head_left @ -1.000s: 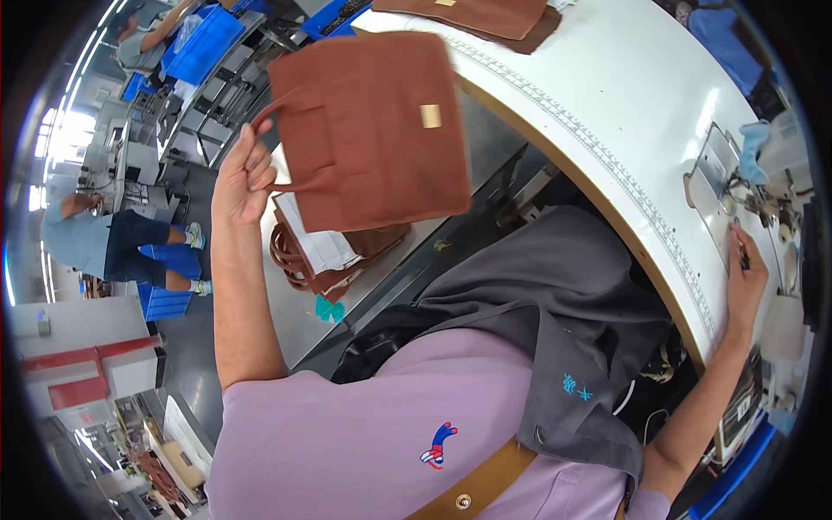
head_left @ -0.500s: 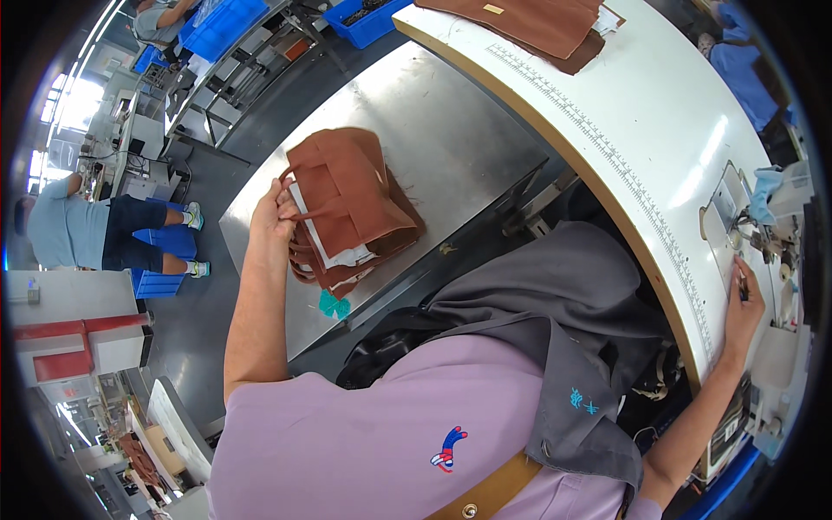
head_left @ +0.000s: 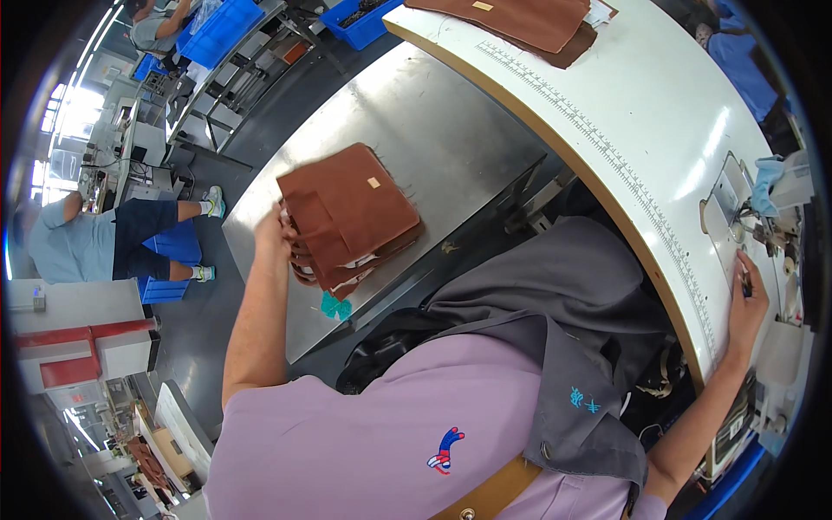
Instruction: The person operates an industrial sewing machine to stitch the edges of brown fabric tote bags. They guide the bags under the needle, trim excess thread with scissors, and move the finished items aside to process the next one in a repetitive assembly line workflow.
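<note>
My left hand (head_left: 274,234), smeared by motion, is at the left edge of a stack of brown bag panels (head_left: 351,208) with strap handles. Whether its fingers grip a handle cannot be made out. The top panel lies flat and carries a small gold-coloured plate (head_left: 374,183). White lining shows at the stack's lower edge. On the right, my right hand (head_left: 749,303) rests on the white table beside the sewing machine (head_left: 771,230), its fingers closed round a small dark tool (head_left: 746,281) whose kind is mostly hidden.
The stack rests on a metal side table (head_left: 459,113). A teal piece (head_left: 335,306) hangs at that table's near edge. More brown panels (head_left: 529,22) lie on the far end of the white sewing table (head_left: 607,95), which has a printed ruler. A co-worker (head_left: 78,238) stands at left.
The top brown panel, lifted and folded by its handle before, now lies flat on the stack. My left hand has shifted slightly; my right hand has barely moved.
</note>
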The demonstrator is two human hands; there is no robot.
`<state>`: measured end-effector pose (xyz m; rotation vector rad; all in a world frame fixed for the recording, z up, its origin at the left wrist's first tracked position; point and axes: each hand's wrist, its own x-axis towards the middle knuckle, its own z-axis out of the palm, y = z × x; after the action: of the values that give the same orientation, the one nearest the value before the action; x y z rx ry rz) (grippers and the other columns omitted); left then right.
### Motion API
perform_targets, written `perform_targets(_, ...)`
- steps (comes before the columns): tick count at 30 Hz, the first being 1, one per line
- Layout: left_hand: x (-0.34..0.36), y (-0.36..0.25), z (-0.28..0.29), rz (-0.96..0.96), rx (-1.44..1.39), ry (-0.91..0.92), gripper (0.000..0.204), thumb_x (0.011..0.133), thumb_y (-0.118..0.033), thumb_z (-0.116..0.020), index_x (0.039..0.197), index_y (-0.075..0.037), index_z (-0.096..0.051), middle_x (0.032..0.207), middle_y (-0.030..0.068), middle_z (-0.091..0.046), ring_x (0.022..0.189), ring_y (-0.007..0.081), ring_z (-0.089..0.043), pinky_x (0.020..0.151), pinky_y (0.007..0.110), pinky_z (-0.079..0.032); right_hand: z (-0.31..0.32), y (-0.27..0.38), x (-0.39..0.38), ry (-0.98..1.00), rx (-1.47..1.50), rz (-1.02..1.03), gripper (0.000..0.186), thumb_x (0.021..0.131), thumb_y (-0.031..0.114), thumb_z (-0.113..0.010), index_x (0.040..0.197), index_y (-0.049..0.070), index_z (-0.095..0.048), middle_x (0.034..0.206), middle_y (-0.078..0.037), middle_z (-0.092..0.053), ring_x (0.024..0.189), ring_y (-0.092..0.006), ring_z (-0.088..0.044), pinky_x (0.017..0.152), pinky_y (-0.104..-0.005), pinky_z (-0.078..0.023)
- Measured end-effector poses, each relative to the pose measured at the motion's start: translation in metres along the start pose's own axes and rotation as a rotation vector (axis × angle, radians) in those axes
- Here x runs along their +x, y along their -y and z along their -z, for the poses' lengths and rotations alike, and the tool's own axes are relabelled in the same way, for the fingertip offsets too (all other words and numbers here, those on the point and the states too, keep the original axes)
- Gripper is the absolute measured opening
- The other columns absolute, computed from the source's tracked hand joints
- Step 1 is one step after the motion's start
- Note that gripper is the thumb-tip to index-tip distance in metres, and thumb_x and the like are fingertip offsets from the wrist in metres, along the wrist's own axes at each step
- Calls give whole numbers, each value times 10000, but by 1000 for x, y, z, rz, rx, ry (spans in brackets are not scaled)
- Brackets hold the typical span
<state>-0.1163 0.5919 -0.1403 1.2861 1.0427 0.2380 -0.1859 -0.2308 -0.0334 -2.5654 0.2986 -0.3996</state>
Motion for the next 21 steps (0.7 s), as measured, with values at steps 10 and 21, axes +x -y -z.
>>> perform_targets(10,52,-7,51,-528,908,-154,436,999,-309,-683,1273,29,-658,1096,174,-707,975,283,-718,908,408,-568,-7,7,1,26,47,-23,419,926,-103,-579,1314,12,-688,1215,-119,-741,1160,-152,-646,1034,-307,-475)
perform_targets(21,-138,-111,-297,-1428,639,513,314,957,-244,-734,1210,-60,-707,1209,120,-718,1170,292,-672,1007,370,-505,4,41,-13,-53,14,-55,279,969,-12,-643,1242,-4,-703,1061,-130,-755,970,-130,-660,891,-276,-505)
